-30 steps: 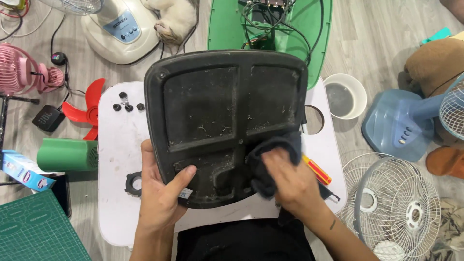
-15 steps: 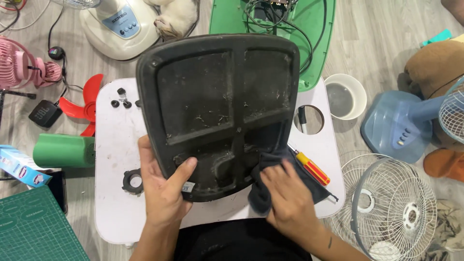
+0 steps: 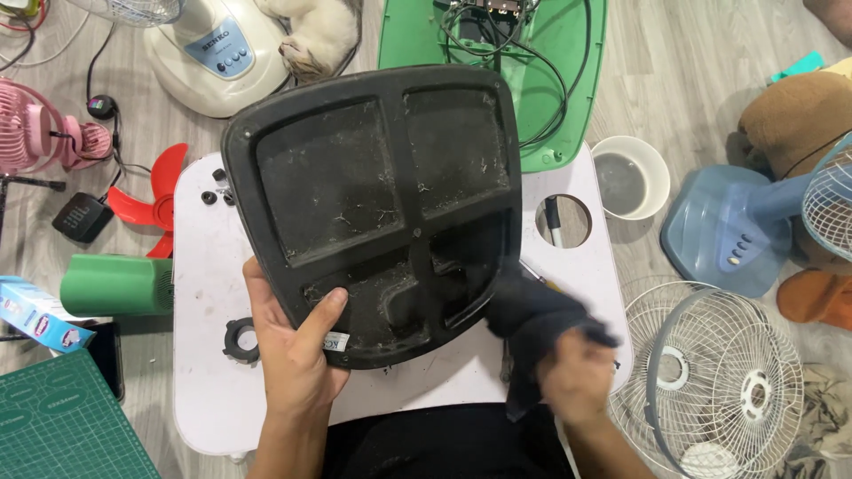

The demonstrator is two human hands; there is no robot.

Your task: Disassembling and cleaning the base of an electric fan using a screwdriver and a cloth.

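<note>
A large black plastic panel (image 3: 382, 204) with sunken compartments, dusty, is held tilted above a small white table (image 3: 209, 355). My left hand (image 3: 297, 355) grips its lower left edge, thumb on the front. My right hand (image 3: 577, 377), blurred by motion, clutches a dark cloth (image 3: 532, 324) just off the panel's lower right corner. The cloth touches or nearly touches that corner.
On the table lie a black ring (image 3: 240, 339) and small black knobs (image 3: 210, 197). Around it on the floor: a green base with wires (image 3: 550, 80), a white bowl (image 3: 630, 177), a blue fan base (image 3: 728, 231), a white fan grille (image 3: 719, 372), a red blade (image 3: 151, 200), a green cylinder (image 3: 115, 284), a cutting mat (image 3: 62, 426).
My right hand with the cloth has slid down and right, off the panel's lower middle to beyond its corner. The panel has shifted slightly left and tilted.
</note>
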